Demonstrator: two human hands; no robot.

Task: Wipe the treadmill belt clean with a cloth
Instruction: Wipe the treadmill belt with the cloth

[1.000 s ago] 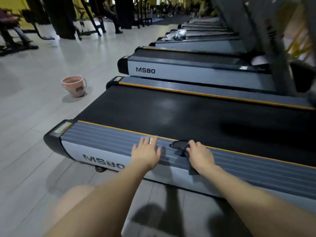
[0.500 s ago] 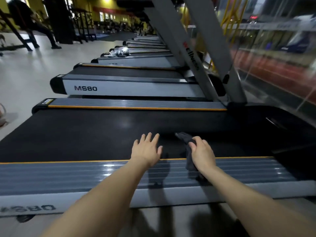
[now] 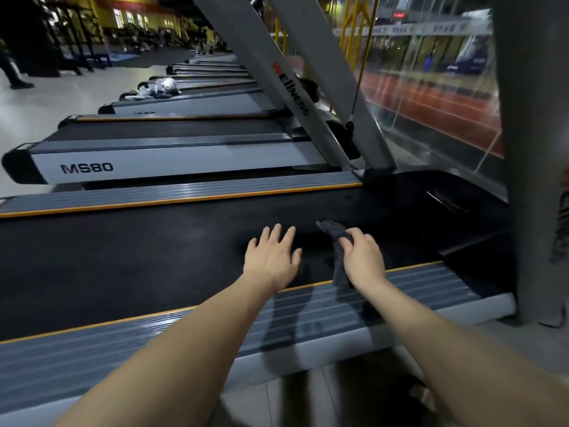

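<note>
The black treadmill belt [image 3: 129,260] stretches across the view between two grey ribbed side rails with orange edges. My right hand [image 3: 363,257] is shut on a dark grey cloth [image 3: 337,238], which hangs from my fingers over the belt's near edge and the near rail [image 3: 431,282]. Just left of it, my left hand [image 3: 272,257] is over the belt with fingers spread and nothing in it; whether it touches the belt I cannot tell.
Grey uprights [image 3: 308,87] rise at the belt's far right end, and a thick grey post [image 3: 535,180] stands at the right. More treadmills [image 3: 172,161] line up behind. A glass wall [image 3: 431,103] is on the right, pale gym floor [image 3: 55,106] on the left.
Both hands have moved forward from the near side rail onto the belt, the right carrying the cloth. My view has swung right, toward the treadmill's front end.
</note>
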